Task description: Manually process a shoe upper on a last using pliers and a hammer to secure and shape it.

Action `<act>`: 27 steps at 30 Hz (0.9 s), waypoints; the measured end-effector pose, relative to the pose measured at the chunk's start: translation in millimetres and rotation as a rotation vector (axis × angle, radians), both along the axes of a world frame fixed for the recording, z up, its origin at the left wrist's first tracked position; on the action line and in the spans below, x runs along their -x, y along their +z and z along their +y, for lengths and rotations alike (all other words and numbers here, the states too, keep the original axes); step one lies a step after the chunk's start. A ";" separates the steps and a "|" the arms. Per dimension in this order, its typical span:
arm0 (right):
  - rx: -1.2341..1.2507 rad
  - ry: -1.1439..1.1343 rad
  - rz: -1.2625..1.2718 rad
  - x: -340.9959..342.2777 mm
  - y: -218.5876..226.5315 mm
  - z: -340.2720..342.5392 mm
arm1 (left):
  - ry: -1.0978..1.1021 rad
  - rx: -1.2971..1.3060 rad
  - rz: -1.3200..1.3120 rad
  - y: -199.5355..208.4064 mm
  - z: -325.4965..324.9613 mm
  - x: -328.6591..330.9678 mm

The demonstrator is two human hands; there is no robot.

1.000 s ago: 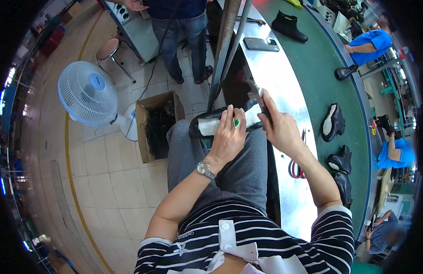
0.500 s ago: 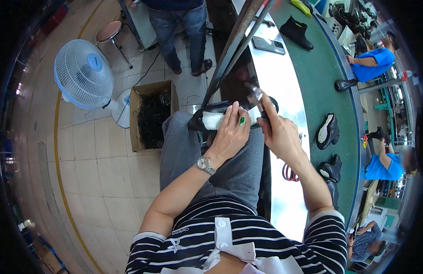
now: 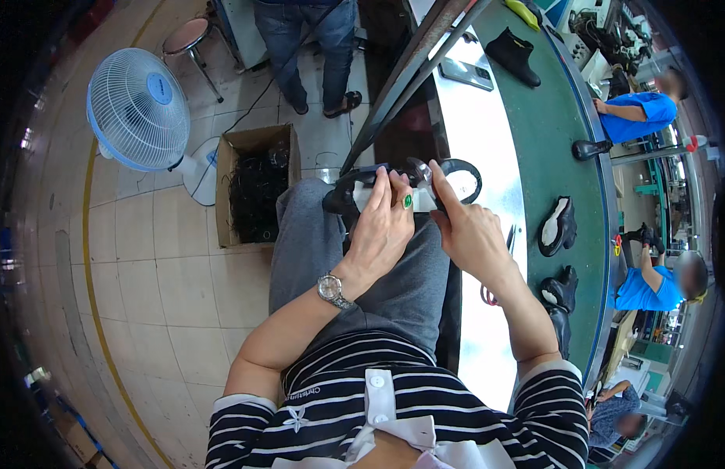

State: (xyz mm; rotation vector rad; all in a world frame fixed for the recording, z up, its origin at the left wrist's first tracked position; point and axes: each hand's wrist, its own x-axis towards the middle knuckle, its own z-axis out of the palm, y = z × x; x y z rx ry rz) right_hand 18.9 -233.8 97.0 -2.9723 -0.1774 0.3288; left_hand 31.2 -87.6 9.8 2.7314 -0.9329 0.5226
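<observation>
Across my lap lies a black shoe, its white underside turned up and ringed by a black edge. My left hand, with a green ring and a wristwatch, is closed over its middle, fingers resting on the white part. In my right hand is a hammer; its metal head is down at the shoe, close beside my left fingertips. My right index finger stretches along the hammer, and most of the handle is hidden by the hand.
A white bench runs along my right, with a phone and red-handled scissors. Beyond it, a green conveyor carries several black shoes. A box of black scraps and a fan stand left. A metal post rises ahead.
The hammer has come down from a raised position to the shoe. My left hand has shifted slightly left, and more of the shoe's white underside shows at its right end.
</observation>
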 end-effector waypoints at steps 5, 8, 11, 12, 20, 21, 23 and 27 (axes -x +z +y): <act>-0.111 -0.050 -0.160 9.5 -15.1 8.1 | -0.014 0.108 -0.015 -3.0 2.7 0.8; -0.025 0.006 -0.042 -0.8 -11.6 4.8 | -0.025 0.214 -0.037 -16.6 5.7 -1.8; -0.083 0.065 -0.102 2.8 -6.7 13.2 | -0.032 0.383 -0.020 -18.3 7.6 -0.5; -0.149 0.001 -0.146 6.0 -11.6 17.3 | -0.031 0.384 -0.020 -18.1 7.8 -0.7; -0.211 0.004 -0.135 3.9 -13.4 25.9 | 0.140 0.561 0.366 17.8 44.7 -7.2; -0.310 -0.054 -0.186 4.2 -16.1 30.9 | 0.082 0.660 0.482 11.5 49.2 -11.0; -0.132 -0.020 -0.058 -1.9 -15.4 33.2 | 0.075 0.704 0.487 5.6 50.7 -13.1; -0.144 0.067 -0.052 -6.3 -5.4 35.1 | 0.048 0.795 0.507 6.5 55.6 -14.1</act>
